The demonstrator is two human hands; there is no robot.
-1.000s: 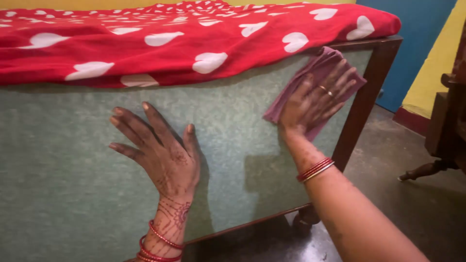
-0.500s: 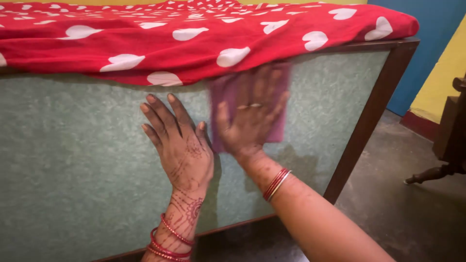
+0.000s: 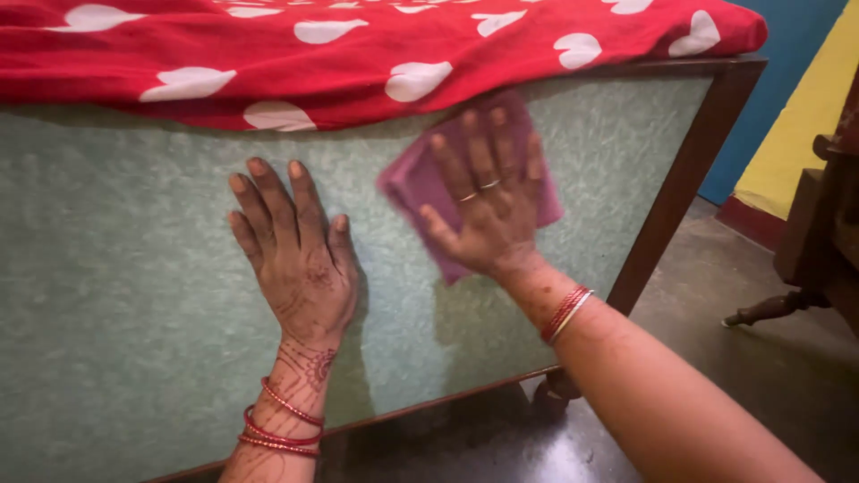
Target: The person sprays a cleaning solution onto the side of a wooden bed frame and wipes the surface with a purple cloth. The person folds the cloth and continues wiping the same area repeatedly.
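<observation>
Right hand: the right hand (image 3: 488, 206) is lying flat with its fingers spread wide, pressing a purple cloth (image 3: 420, 192) against the green panel (image 3: 134, 286). It is not gripping the cloth, only pushing on it with the palm and fingers. Two rings are showing on the fingers.

Left hand: the left hand (image 3: 291, 255) is lying flat on the green panel too, wide open, with the fingers pointing up. It is holding nothing. It is sitting just beside the cloth, not touching it.

Purple cloth: it is sitting high on the panel, under the right hand, with its top edge just below the red blanket (image 3: 358, 49). Parts of it are sticking out to the left of the hand and below it.

Green panel: it is standing upright as the side of a bed, with a dark wooden frame (image 3: 680, 179) running along its right edge and bottom.

Red blanket: it is lying on top of the bed and hanging a little over the top of the panel. It is showing white heart shapes.

Wrists: red bangles (image 3: 282, 425) are sitting on the left wrist, and red and gold bangles (image 3: 565, 313) are sitting on the right wrist.

Floor: a dark floor (image 3: 716, 358) is showing at the lower right, with a wooden furniture leg (image 3: 769, 309) standing on it, well apart from the hands.
</observation>
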